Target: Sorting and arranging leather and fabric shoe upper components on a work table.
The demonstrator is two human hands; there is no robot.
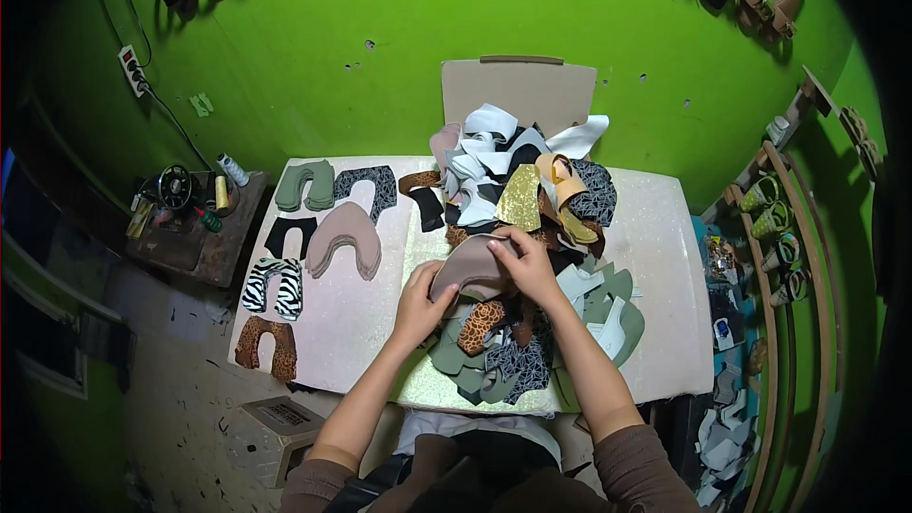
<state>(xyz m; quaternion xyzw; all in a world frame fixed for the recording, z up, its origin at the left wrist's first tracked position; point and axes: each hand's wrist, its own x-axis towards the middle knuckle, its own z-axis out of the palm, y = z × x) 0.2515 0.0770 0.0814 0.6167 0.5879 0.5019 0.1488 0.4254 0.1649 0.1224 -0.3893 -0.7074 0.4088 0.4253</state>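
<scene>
Left hand (pixel 421 304) and right hand (pixel 528 268) hold a curved mauve-brown leather-like piece (pixel 470 264); plain and patterned arches (pixel 343 225) seem sorted, the multicoloured heap (pixel 518 196) unsorted.

Reaching forward from the lower edge with both bare forearms (pixel 366 399) converging, in brown sleeves (pixel 641 470) ending near the elbows. Pinching between thumb and curled fingers with the left hand (pixel 418 302) and, slightly farther forward, the right hand (pixel 528 268).
</scene>
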